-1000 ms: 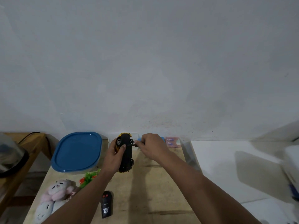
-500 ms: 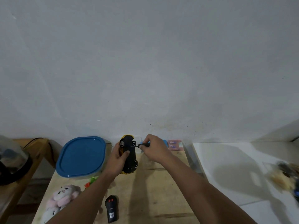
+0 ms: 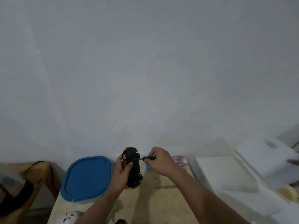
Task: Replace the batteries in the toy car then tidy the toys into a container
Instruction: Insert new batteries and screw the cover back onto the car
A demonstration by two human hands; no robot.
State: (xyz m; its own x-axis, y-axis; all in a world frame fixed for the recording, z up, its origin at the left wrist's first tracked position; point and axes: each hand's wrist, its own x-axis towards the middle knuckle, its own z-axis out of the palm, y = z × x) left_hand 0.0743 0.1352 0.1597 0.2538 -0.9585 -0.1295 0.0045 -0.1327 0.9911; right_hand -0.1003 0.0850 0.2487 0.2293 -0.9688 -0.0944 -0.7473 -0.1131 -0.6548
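left hand [image 3: 120,172] grips upturned toy car [image 3: 133,168] | right hand [image 3: 159,160] holds screwdriver [image 3: 145,158] at 3 o'clock | battery swap early, tidying untouched

My left hand [image 3: 120,172] clamps the toy car [image 3: 133,168]; at three o'clock, my right hand [image 3: 159,160] pinches the screwdriver [image 3: 145,158].

Bare bench [image 3: 161,199] lies open between my forearms and ahead of my right arm, so I could pass there. On my left, the blue-lidded container [image 3: 86,177] stands just beside my left grip [image 3: 120,172] and blocks that side. The wall [image 3: 145,78] closes off the far edge behind the toy car [image 3: 135,168]. A plush toy [image 3: 70,217] crowds the near left corner.
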